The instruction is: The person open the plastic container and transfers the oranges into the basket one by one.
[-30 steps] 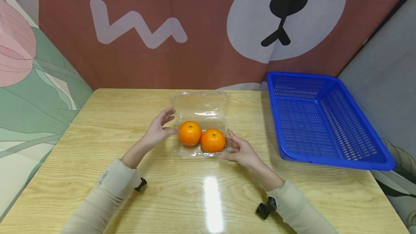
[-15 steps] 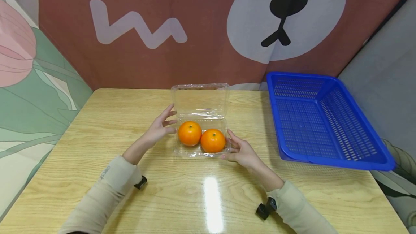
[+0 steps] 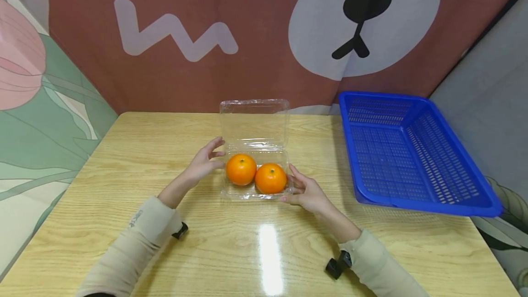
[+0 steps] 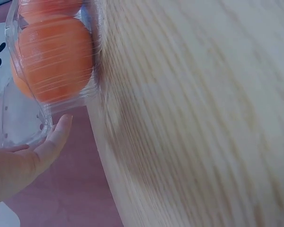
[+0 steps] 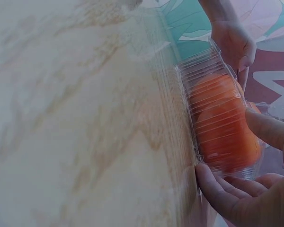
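Hands frame a clear clamshell box (image 3: 254, 168), lid upright, between them. Left hand (image 3: 203, 163) rests relaxed fingers against its left end; right hand (image 3: 306, 190) cradles the right corner, fingers loosely curved. Two oranges (image 3: 256, 175) sit inside, between both palms.

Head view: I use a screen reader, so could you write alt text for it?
Two oranges sit in an open clear plastic clamshell box on a wooden table, the left hand and right hand touching its sides. An empty blue basket stands to the right.
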`<action>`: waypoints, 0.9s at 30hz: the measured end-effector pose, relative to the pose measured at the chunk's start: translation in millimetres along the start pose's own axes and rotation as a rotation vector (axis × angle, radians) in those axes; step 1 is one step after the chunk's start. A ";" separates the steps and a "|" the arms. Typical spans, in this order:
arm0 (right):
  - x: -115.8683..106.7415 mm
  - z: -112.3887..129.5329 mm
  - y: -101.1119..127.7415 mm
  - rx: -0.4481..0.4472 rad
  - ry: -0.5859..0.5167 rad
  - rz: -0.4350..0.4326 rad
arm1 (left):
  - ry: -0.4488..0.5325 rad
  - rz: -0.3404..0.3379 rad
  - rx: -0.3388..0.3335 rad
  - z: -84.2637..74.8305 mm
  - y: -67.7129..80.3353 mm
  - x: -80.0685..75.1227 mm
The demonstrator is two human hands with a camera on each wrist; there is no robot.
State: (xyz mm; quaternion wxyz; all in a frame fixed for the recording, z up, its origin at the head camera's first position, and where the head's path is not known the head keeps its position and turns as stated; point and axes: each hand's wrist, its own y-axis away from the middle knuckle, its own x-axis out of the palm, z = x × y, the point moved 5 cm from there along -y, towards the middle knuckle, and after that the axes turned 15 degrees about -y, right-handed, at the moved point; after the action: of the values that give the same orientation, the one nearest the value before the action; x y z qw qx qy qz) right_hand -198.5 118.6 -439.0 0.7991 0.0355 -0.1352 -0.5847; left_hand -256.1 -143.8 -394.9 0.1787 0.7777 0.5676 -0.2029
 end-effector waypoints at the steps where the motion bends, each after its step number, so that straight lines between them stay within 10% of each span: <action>1: -0.1 -0.1 -0.1 0.000 0.001 0.001 | -0.005 0.001 -0.002 0.1 -0.2 0.2; 27: -0.6 0.9 1.2 -0.018 -0.001 0.022 | 0.012 0.048 -0.072 3.9 -6.3 2.7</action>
State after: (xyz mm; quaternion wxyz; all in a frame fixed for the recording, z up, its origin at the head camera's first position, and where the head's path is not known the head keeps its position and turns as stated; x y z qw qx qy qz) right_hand -197.8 119.6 -437.9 0.8056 0.0265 -0.1305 -0.5773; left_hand -261.8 -141.8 -399.9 0.2080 0.7853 0.5569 -0.1731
